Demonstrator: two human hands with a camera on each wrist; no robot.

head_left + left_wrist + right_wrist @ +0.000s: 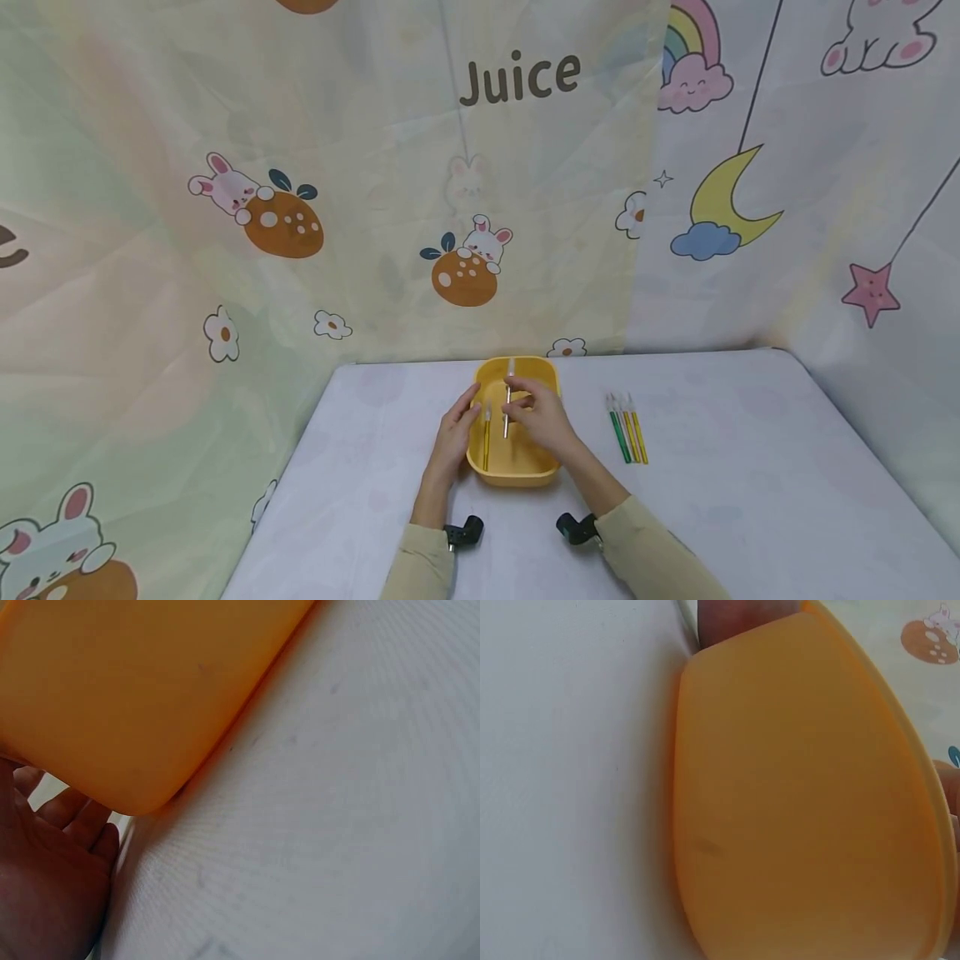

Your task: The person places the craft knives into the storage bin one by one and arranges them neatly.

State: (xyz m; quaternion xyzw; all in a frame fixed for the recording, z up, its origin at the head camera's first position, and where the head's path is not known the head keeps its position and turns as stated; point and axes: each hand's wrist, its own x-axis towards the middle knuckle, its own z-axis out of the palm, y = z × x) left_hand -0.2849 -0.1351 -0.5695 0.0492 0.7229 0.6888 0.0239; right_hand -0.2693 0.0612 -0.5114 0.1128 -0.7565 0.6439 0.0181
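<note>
A yellow tray (522, 480) stands on the table. My left hand (452, 433) holds its left wall, with the fingers outside and the thumb at the rim. Over the tray, my right hand (546, 421) pinches a slim silvery paintbrush (506, 427) between thumb and fingers, its pale tip toward the far end. A yellow-handled paintbrush (487, 442) lies along the tray's left side. The left wrist view catches the left palm and fingers (82, 825) by the tray's outer wall (142, 697). In the right wrist view the tray wall (802, 787) hides most of the right hand.
Several thin paintbrushes (628, 429) with green and yellow handles lie side by side on the white table (750, 500), right of the tray. Behind the table hangs a printed cloth (390, 275). Dark wrist cameras (465, 532) sit at both cuffs.
</note>
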